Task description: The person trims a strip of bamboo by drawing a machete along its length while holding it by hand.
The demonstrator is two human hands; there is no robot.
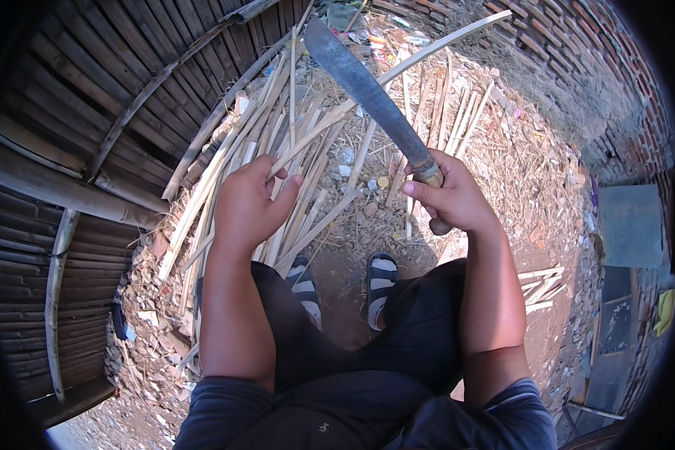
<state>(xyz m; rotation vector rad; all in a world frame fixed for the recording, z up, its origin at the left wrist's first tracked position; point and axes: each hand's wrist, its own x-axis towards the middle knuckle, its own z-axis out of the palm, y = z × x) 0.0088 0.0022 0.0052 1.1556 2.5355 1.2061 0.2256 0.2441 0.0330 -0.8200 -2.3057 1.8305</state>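
1. Steel-grey, long, broad machete blade (367, 94) with wooden handle, raised and slanting up-left from the right hand (451, 196); fingers clamped tight around the handle.
2. Pale split bamboo strip (397, 69), long and thin, held in the left hand (247, 206); fingers curled shut around its lower end, blade crossing it higher up.
3. Heaped pale bamboo slats (277, 150) on the ground ahead, woven bamboo wall (90, 112) at left, brick wall (577, 52) at right.
4. Striped sandals (343, 281) below, between the knees.
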